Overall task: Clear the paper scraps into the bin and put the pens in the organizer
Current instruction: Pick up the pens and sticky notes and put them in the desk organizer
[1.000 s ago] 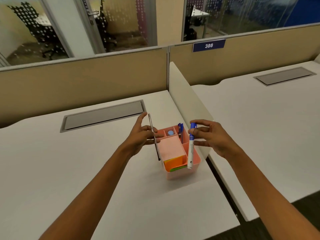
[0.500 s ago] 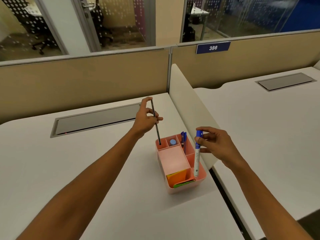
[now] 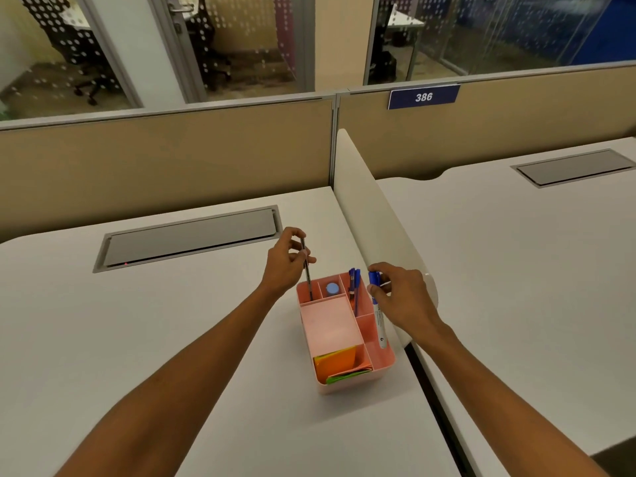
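A pink organizer [image 3: 331, 327] stands on the white desk beside the low divider. My left hand [image 3: 287, 265] pinches a thin dark pen [image 3: 307, 274] upright, its lower end inside the organizer's back left compartment. My right hand [image 3: 401, 297] holds a white marker with a blue cap [image 3: 378, 313] by its cap end, its body hanging over the organizer's right side compartment. Two blue pens [image 3: 354, 287] stand in the back right compartment. A blue-capped item [image 3: 332, 289] sits in the small back middle compartment. Orange and green paper [image 3: 339, 364] fills the front compartment. No bin is in view.
A grey cable hatch [image 3: 187, 237] is set into the desk [image 3: 137, 339] behind my left hand. A rounded white divider [image 3: 373, 228] separates this desk from the neighbouring desk [image 3: 516, 270] on the right. Beige partition panels run along the back.
My left hand has lowered the dark pen's tip into the back left compartment. My right hand has moved the marker nearer the organizer's right side.
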